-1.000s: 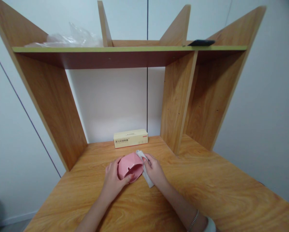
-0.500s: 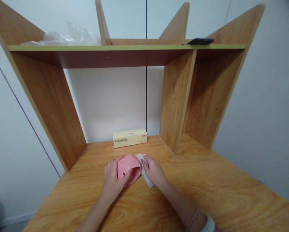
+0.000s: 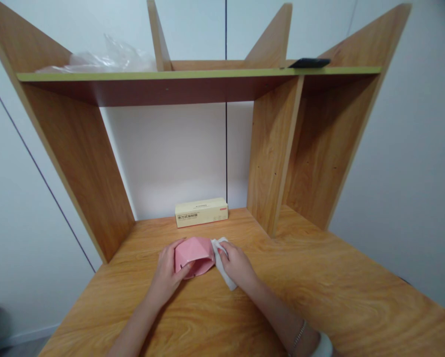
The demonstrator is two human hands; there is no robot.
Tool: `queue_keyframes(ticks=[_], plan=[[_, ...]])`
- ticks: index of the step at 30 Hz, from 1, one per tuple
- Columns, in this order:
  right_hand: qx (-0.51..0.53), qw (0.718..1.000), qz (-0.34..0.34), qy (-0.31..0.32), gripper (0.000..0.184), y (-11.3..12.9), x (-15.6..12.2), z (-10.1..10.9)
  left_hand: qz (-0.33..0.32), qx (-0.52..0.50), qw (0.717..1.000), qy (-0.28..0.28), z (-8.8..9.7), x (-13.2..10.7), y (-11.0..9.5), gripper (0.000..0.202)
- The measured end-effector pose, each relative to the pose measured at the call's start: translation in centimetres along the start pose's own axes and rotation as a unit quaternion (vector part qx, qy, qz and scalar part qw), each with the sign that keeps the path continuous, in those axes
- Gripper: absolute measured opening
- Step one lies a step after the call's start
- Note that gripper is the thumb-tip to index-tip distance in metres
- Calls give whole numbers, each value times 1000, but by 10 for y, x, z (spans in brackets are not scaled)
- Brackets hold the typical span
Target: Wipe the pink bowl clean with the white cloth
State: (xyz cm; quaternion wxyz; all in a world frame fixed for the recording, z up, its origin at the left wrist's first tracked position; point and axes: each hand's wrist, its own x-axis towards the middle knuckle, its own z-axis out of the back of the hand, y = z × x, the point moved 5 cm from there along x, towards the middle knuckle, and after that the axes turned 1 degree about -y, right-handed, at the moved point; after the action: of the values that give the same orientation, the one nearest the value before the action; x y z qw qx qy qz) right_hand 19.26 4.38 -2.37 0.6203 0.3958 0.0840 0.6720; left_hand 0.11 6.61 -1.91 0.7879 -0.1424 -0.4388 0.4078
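A pink faceted container (image 3: 194, 249) lies tipped over just above or on the wooden desk, its opening facing toward me. My left hand (image 3: 169, 270) grips it from the left, with the thumb at the rim and the fingers round the far side. Pinched in my right hand (image 3: 237, 263) is a white tissue (image 3: 222, 265), whose upper part meets the container's right side. Its lower end hangs down toward the desk. Whether the container touches the desk cannot be made out.
Behind my hands a cream box (image 3: 202, 212) with printed writing stands by the back wall. The wooden desk (image 3: 319, 292) carries a shelf unit (image 3: 200, 74) with upright panels. Up on the shelf lie clear plastic wrapping (image 3: 112, 57) and a dark flat object (image 3: 310, 63).
My left hand has shifted slightly left with the pink container, which has turned a little. My right hand and the tissue stay nearly in place.
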Motion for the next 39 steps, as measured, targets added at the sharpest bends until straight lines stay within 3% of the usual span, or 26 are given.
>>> queue_keyframes(ticks=[8,14,20,27,34,39], plan=[[62,992,108,-30,23,21,-4,7,53,-18,998,10,9,-3,2,58],[56,996,59,-37,21,15,-4,6,57,-20,998,6,6,-2,-6,62],[84,989,113,-40,22,31,-8,12,44,-2,999,30,4,0,-9,55],[64,997,33,-39,20,16,-5,3,44,7,999,19,3,-1,-6,54],[108,984,127,-68,22,40,-14,12,40,-1,999,13,1,-1,-6,54],[65,995,39,-62,18,25,-11,7,38,8,999,12,0,-2,-5,53]])
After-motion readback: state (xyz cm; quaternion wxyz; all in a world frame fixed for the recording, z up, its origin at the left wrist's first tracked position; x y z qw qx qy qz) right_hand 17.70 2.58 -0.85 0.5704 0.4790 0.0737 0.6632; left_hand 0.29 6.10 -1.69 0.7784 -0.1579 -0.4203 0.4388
